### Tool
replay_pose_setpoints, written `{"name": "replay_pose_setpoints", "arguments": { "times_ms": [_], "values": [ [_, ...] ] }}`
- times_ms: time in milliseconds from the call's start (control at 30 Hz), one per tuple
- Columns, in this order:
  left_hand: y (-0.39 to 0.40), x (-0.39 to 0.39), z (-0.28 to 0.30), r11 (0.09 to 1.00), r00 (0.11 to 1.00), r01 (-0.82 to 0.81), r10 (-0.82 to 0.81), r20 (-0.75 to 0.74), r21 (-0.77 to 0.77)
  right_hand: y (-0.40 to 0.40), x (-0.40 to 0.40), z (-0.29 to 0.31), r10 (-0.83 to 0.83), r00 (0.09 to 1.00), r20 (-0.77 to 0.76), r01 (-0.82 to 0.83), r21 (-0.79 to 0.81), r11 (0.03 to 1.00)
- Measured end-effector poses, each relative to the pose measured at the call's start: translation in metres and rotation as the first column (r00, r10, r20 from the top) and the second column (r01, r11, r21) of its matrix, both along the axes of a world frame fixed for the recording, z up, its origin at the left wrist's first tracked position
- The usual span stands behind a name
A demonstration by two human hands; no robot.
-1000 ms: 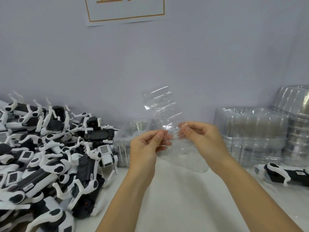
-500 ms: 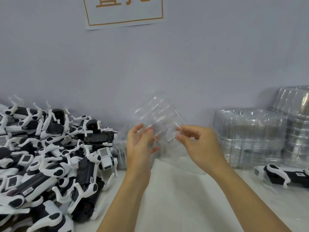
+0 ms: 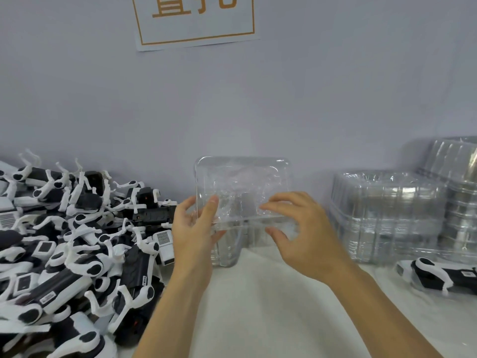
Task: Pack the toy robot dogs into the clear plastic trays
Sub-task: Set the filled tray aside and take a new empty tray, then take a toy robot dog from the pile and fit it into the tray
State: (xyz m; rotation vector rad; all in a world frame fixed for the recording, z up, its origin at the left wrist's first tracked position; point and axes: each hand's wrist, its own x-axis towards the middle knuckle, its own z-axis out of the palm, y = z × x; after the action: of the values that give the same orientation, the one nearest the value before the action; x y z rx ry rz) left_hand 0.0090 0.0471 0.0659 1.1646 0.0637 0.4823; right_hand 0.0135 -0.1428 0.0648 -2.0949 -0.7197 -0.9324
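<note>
**Tray held up, ready for a dog**

The clear tray is lifted upright above the surface, probably to open it for loading. The left hand pinches its left edge; the right hand curls round its lower right rim. The heap of toy dogs waits left, spare trays right.

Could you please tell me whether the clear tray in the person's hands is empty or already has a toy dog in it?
Empty: the clear tray, held by both hands, shows only wall and fingers through its plastic.
</note>
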Motion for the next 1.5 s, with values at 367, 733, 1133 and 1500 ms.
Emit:
{"name": "replay_pose_setpoints", "arguments": {
  "times_ms": [367, 733, 1133, 1500],
  "values": [
    [-0.008, -0.003, 0.0, 0.963, 0.964, 0.265, -0.265, -0.012, 0.047, -0.028, 0.003, 0.018, 0.382, 0.791, -0.478, 0.08, 0.7, 0.71],
    [0.021, -0.008, 0.019, 0.88, 0.943, -0.332, 0.313, 0.11, 0.339, -0.05, -0.003, 0.029, 0.301, 0.519, -0.8, 0.152, 0.433, 0.888],
    [0.049, -0.014, 0.013, 0.583, 0.66, -0.538, 0.74, -0.125, 0.609, -0.027, -0.013, 0.016, 0.063, 0.212, -0.975, 0.006, 0.066, 0.998],
    [0.061, -0.005, -0.005, 0.616, 0.707, -0.45, 0.688, -0.163, 0.646, -0.037, -0.019, 0.019, -0.354, 0.108, -0.929, -0.156, -0.368, 0.917]
  ]
}}
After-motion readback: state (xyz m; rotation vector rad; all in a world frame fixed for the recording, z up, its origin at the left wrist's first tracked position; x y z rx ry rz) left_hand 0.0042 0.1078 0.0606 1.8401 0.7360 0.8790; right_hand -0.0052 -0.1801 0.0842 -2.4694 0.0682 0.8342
